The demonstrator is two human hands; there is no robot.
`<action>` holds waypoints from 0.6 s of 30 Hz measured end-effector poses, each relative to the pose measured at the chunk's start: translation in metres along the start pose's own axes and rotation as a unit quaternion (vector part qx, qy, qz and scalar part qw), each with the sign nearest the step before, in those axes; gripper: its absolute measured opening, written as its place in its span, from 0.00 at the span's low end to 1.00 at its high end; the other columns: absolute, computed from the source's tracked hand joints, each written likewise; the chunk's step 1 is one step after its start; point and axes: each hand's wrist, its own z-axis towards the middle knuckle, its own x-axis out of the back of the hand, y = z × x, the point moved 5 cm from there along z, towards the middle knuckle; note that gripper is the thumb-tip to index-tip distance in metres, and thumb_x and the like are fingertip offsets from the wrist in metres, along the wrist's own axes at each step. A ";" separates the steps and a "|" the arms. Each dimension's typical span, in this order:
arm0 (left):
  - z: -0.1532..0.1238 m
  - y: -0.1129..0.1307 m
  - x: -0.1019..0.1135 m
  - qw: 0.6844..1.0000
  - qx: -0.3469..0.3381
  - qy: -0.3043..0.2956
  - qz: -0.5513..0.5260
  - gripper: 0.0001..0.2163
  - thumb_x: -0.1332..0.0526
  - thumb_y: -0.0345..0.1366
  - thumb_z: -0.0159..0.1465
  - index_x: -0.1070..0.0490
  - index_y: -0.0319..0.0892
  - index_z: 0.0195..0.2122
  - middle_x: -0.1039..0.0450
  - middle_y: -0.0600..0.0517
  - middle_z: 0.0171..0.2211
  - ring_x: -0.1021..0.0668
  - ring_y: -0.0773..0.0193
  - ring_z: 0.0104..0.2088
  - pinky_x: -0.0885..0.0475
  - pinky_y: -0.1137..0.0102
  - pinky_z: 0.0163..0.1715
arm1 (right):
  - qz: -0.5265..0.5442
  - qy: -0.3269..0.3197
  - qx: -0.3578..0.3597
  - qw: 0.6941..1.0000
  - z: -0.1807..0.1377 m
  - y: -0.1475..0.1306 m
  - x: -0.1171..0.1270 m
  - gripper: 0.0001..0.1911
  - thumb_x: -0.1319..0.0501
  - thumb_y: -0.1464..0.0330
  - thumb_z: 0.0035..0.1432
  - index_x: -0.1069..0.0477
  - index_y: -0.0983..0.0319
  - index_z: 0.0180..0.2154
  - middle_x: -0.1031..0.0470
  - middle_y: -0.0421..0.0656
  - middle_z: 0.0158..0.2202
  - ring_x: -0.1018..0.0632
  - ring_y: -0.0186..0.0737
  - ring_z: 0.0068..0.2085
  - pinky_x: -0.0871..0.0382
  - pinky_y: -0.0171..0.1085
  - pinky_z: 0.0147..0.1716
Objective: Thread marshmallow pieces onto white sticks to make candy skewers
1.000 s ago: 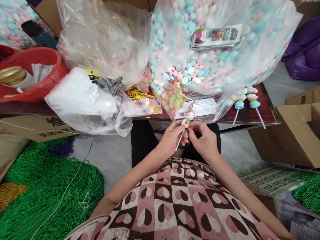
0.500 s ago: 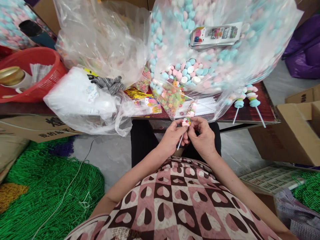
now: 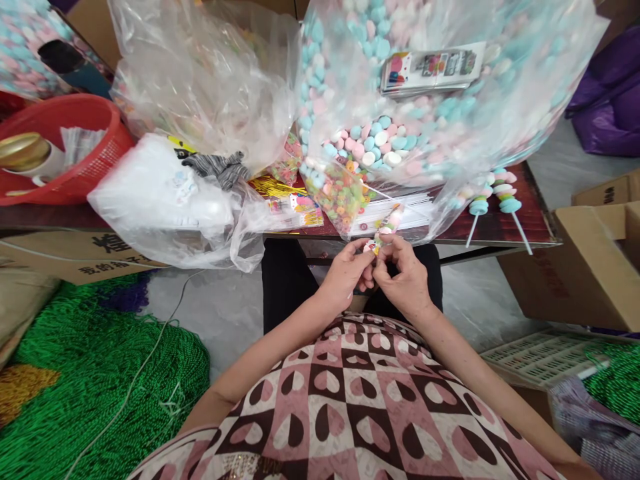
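Between both hands, just off the table's front edge, is a marshmallow skewer (image 3: pixel 393 217) with pink and white pieces and a printed part at its lower end. It tilts up and to the right, and its lower stick is hidden. My left hand (image 3: pixel 343 275) pinches the printed end from the left. The fingers of my right hand (image 3: pixel 406 275) are closed on the same end from the right. Beyond them lie white sticks (image 3: pixel 420 212) and a clear bag of gummy rings (image 3: pixel 343 199). Two more marshmallow skewers, one with a blue bottom piece (image 3: pixel 509 205), rest at the table's right end.
A large clear bag of pastel marshmallows (image 3: pixel 390 143) covers the table's back right, with a stack of printed packets (image 3: pixel 433 69) on it. Leftward are a white plastic bag (image 3: pixel 155 200) and a red basket (image 3: pixel 113 143). Green cords (image 3: pixel 125 373) and cardboard boxes (image 3: pixel 565 280) flank me.
The lower white stick, seen below my hands before, is now out of sight. My right hand has shifted slightly left, and the printed end has turned between my fingers.
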 end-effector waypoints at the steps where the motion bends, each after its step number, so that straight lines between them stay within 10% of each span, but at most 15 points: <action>1: 0.000 0.001 -0.002 0.999 0.013 -0.025 -0.021 0.15 0.37 0.40 0.57 0.33 0.42 0.44 0.36 0.62 0.15 0.34 0.72 0.13 0.42 0.78 0.12 | 0.029 0.002 -0.015 0.999 0.000 0.003 0.001 0.22 0.43 0.74 0.55 0.37 0.57 0.53 0.28 0.38 0.30 0.25 0.36 0.29 0.27 0.38 0.34; 6: -0.004 0.002 -0.010 0.985 0.089 -0.119 -0.089 0.14 0.39 0.47 0.59 0.35 0.40 0.27 0.35 0.57 0.16 0.32 0.72 0.14 0.39 0.76 0.13 | 0.126 0.003 -0.046 0.991 0.004 0.006 0.005 0.21 0.41 0.72 0.57 0.37 0.56 0.52 0.31 0.35 0.29 0.28 0.33 0.27 0.31 0.33 0.28; 18: -0.007 0.015 -0.008 0.998 -0.027 -0.008 0.051 0.20 0.34 0.47 0.56 0.37 0.44 0.43 0.32 0.61 0.20 0.30 0.73 0.16 0.38 0.78 0.16 | 0.157 0.026 -0.116 0.980 0.000 0.014 0.007 0.10 0.39 0.66 0.58 0.30 0.59 0.43 0.20 0.42 0.36 0.21 0.36 0.33 0.26 0.37 0.36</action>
